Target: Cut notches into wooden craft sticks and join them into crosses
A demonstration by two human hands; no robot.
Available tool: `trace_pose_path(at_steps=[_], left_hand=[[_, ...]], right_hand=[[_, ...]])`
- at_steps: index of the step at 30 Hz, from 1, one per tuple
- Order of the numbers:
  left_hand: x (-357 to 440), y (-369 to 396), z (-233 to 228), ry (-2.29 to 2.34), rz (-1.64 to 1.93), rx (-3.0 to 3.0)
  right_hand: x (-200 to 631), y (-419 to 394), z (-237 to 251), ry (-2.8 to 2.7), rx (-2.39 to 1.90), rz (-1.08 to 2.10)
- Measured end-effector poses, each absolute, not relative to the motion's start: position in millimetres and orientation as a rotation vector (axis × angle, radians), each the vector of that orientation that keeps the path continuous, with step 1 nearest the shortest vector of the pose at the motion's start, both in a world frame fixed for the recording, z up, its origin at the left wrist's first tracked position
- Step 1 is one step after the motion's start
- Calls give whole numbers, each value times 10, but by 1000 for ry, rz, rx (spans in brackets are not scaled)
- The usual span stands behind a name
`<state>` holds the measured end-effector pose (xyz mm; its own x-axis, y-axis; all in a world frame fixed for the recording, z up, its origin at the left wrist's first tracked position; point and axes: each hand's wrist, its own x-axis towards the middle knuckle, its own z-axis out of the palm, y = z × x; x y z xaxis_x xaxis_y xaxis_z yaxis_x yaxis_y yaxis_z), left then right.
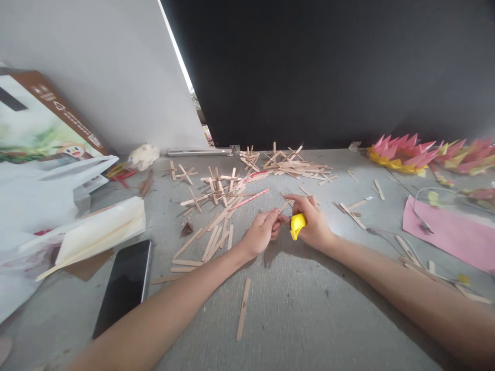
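Note:
My left hand [262, 233] is closed, its thumb and fingers pinching the lower end of a wooden craft stick [285, 206]. Close by on the right, my right hand [314, 222] curls round a yellow plastic object [297, 226] whose kind I cannot make out. Its index finger reaches over towards the stick's upper end; contact there is unclear. Beyond both hands lies a loose pile of craft sticks [297, 167], and crossed sticks [218, 185] stand to its left. A red-patterned strip [249, 199] rests among them. One single stick [243, 309] lies nearer to me.
A phone [124, 286] lies left of my left forearm, near a white plastic bag [34, 206]. To the right are a pink sheet [448, 237], a thin cable [415, 206] and pink-yellow folded paper crowns [404, 152]. A dark panel [328, 72] stands behind.

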<state>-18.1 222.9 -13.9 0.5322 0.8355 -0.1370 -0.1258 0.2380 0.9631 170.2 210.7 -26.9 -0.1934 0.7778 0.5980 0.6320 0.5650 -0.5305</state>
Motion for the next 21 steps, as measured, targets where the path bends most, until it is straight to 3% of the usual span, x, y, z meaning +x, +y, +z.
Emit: trace_pose_path(at_steps=[21], left_hand=[[-169,2237,-199,757,747,1181]], right_hand=[[1683,2099,-259,-1996,-1056,130]])
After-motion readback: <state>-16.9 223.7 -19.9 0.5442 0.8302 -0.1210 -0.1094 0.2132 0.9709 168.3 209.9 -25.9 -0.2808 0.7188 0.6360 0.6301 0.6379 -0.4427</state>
